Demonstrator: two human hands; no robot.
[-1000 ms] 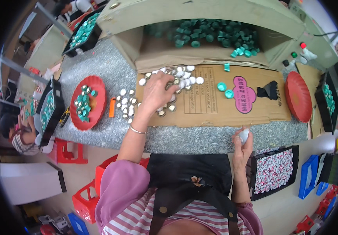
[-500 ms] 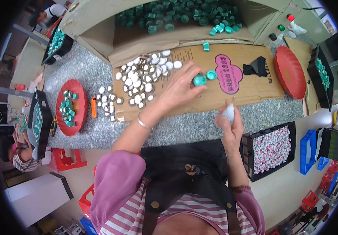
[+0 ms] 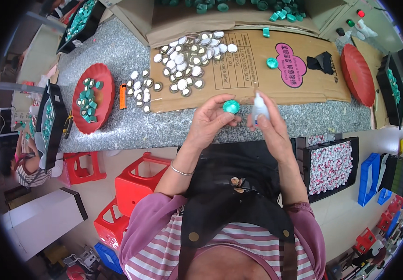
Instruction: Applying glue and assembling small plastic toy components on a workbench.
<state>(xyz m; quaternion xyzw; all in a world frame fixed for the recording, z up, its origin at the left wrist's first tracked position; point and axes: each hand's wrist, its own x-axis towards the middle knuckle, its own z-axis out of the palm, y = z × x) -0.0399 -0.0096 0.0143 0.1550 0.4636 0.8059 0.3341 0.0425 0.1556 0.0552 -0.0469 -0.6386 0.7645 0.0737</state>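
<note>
Between the thumb and fingers of my left hand [image 3: 205, 123] is a green fluted cap [image 3: 231, 107], its hollow side facing up. Close by on the right, my right hand [image 3: 275, 132] grips a small white squeeze bottle [image 3: 260, 108] upright, its thin nozzle pointing up. The two hands are apart, over the front edge of the grey speckled counter [image 3: 164, 132]. Another green fluted cap [image 3: 272, 63] lies on the flattened cardboard [image 3: 238, 91] beyond them. To the left of it spreads a heap of round white discs [image 3: 179, 59], some with metallic rims.
A red scalloped tray [image 3: 107, 88] of green caps stands left, beside an orange lighter [image 3: 123, 96]. Another red tray [image 3: 358, 74] and a black cloth scrap [image 3: 320, 62] are at right. Green caps fill the box behind. A black crate [image 3: 331, 168] of small white-and-pink pieces sits below right.
My left hand has drawn back toward me from the cardboard with one green cap. The bottle in my right hand has risen beside it, nozzle up. The view has shifted.
</note>
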